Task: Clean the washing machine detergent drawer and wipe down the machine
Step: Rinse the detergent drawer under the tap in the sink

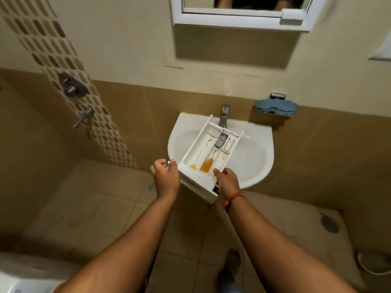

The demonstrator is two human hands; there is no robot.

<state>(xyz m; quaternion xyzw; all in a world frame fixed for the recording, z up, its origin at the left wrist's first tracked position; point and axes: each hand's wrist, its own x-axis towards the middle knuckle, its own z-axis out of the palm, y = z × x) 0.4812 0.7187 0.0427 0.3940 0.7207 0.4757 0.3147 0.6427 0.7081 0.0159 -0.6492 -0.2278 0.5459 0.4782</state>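
Observation:
A white detergent drawer (208,153) hangs over the left half of a white wall basin (254,157), its front panel toward me. Orange-brown liquid pools in its near compartments, and brown streaks run up them. A grey cap sits in the middle channel. My right hand (227,182) grips the drawer's front right corner, thumb on the rim. My left hand (166,176) is at the front left corner with curled fingers; the thumb touches the drawer's edge.
A chrome tap (224,115) stands at the basin's back. A blue cloth (276,106) lies in a wall holder to the right. Shower valves (73,85) are on the left wall, with a mirror cabinet (241,20) above and a toilet (23,275) at bottom left.

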